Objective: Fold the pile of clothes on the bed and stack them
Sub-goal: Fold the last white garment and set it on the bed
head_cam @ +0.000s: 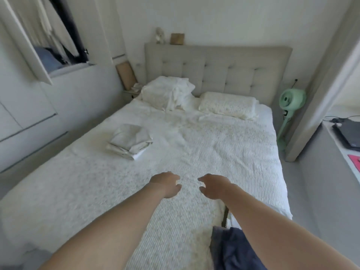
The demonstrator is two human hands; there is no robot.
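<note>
A stack of folded pale clothes (131, 141) lies on the left side of the bed (224, 152), which has a white textured cover. A crumpled white garment (180, 93) is heaped over the left pillow near the headboard. My left hand (168, 184) and my right hand (213, 187) reach out side by side over the middle of the bed, fingers loosely curled, holding nothing. Both are well short of the folded stack and the crumpled garment. The frame is slightly blurred.
A second pillow (228, 105) lies at the right of the headboard (243, 69). A green fan (291, 102) stands right of the bed. An open wardrobe (52, 45) is on the left. Dark blue cloth (235, 250) shows at the bottom edge. A laptop (348, 131) sits on a surface at far right.
</note>
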